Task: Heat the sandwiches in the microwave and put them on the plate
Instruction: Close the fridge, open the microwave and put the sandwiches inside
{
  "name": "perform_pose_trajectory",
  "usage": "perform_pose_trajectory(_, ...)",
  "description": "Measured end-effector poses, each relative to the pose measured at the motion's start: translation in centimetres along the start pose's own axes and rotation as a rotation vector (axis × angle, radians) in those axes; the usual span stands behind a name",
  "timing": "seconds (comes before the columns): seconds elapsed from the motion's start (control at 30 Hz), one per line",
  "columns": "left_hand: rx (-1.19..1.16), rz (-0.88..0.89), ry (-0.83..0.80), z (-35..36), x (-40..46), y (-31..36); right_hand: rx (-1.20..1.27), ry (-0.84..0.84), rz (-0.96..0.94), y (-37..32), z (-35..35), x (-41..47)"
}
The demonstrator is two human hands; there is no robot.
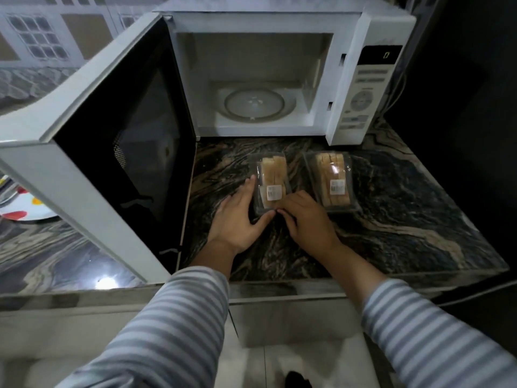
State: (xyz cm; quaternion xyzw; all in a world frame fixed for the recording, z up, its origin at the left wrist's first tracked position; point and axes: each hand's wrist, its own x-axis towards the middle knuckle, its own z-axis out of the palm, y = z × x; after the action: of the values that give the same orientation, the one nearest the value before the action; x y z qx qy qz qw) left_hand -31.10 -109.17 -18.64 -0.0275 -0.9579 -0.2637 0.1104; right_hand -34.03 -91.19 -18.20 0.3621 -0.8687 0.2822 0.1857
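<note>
Just below the middle of the frame, two packaged sandwiches lie side by side on the dark marbled counter (391,219), each in a clear plastic box with a white label. The left sandwich pack (272,182) is the one being handled: the left hand (237,219) lies flat against its left side, fingers stretched along the edge and thumb at the near corner, while the right hand (307,219) has its fingers curled onto the near right corner of the same box, thumb tips of both hands almost meeting there. Neither hand is closed around the box; they press on it from two sides while it rests on the counter. The right sandwich pack (333,182) sits just beside it, untouched, apart from both hands. Directly above, in the upper middle of the frame, the white microwave (349,32) stands with its door (117,152) swung wide toward the left, showing the glass turntable (254,103) bare inside. Its control panel (363,91) at the right shows a lit digit. At the far left edge, partly hidden behind the door, a white plate (25,208) with red and yellow markings rests on the counter. Both forearms wear grey-and-white striped sleeves (173,331).
</note>
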Motion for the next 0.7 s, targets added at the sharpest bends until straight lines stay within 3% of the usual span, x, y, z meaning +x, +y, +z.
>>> perform_pose_trajectory(0.23, 0.086, -0.014, -0.027, 0.4, 0.3, -0.1, 0.009, 0.100, -0.049, -0.2, 0.0, 0.2)
perform_pose_trajectory(0.5, -0.071, -0.015, 0.024, -0.4, -0.3, 0.6, 0.008, 0.220, 0.046, 0.2, -0.1, 0.1)
perform_pose_trajectory(0.57, -0.171, -0.032, 0.091, -0.7, -0.3, 0.8, 0.180, 0.311, 0.161, -0.2, -0.3, 0.2)
perform_pose_trajectory(0.63, -0.224, -0.037, 0.117, -0.9, 0.0, 1.2, 0.399, 0.402, 0.392, -1.0, -0.6, 0.1)
perform_pose_trajectory(0.7, -0.260, -0.051, 0.112, -1.0, 0.6, 1.8, 0.483, 0.361, 0.568, -1.6, -0.7, 0.5)
